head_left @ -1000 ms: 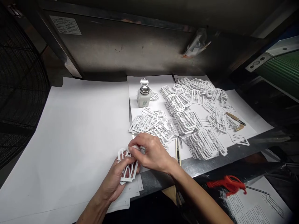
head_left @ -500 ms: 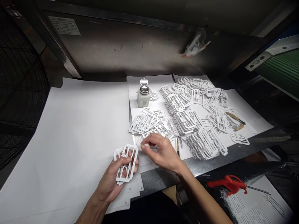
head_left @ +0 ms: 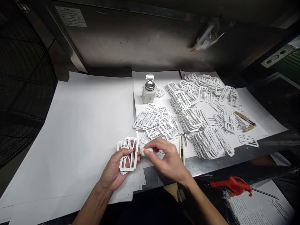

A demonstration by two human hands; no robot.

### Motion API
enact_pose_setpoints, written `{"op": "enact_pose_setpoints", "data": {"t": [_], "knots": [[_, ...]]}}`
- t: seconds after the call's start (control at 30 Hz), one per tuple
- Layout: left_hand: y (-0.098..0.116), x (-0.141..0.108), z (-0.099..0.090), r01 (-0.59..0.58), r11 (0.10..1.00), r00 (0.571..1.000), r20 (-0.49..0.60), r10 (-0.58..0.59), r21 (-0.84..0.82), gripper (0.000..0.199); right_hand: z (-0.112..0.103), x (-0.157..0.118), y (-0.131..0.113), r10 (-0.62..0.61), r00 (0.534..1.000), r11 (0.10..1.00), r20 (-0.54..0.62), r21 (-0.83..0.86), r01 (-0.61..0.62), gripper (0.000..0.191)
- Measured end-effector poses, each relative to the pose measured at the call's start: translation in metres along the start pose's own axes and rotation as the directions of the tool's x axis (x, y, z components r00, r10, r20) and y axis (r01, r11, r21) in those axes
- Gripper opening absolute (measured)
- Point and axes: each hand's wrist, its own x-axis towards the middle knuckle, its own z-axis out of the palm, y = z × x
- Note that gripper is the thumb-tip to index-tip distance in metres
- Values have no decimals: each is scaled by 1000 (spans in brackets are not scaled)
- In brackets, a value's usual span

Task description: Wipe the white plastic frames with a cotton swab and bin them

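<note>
My left hand [head_left: 114, 170] holds a few white rectangular frames [head_left: 128, 154] with thin inner strips, the thumb pressed on top of them. Just right of the frames, my right hand [head_left: 165, 156] pinches a small white piece [head_left: 148, 151] between thumb and fingers; what it is made of I cannot tell. Beyond my right hand lies a loose heap of similar white frames [head_left: 167, 126]. A white bottle [head_left: 148, 94] with a raised metal lid stands behind that heap.
Stacked white frames [head_left: 206, 143] cover the right side of the papered table. A knife [head_left: 182, 148] lies near the front edge, and a tan-handled tool [head_left: 242, 116] at the right. Below the edge is a red air gun [head_left: 234, 185]. A fan [head_left: 23, 68] stands left.
The view has shifted a little. My left hand has tilted the frames more upright, and my right hand still pinches the white piece beside them.
</note>
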Motion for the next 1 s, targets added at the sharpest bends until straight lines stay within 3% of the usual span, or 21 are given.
{"op": "enact_pose_setpoints", "data": {"t": [0.2,0.37,0.47,0.57,0.67,0.8,0.9,1.0], "knots": [[-2,3,0,-29,999,999,-24,28,-43,22,14,-26,-5,43,984,995,175,77,-57,10],[-3,2,6,-20,1000,1000,6,20,-1,36,15,-30,-9,72,985,989,154,113,-90,13],[0,0,9,-62,998,997,-53,62,16,37,11,-28,-7,79,985,991,151,98,-94,13],[7,-1,8,-73,997,990,-125,71,-11,35,-5,-26,3,232,972,966,36,107,-234,9],[10,2,5,-20,998,996,-90,14,-68,22,-31,-24,18,415,901,906,-122,148,-397,17],[6,7,5,20,999,996,-85,-23,-36,19,-56,-24,40,588,760,807,-277,134,-575,27],[2,9,6,30,999,990,-138,-31,-10,29,-58,-22,52,653,706,756,-273,188,-627,30],[1,9,9,75,997,993,-91,-73,12,33,-54,-15,57,695,677,718,-245,290,-632,31]]}}
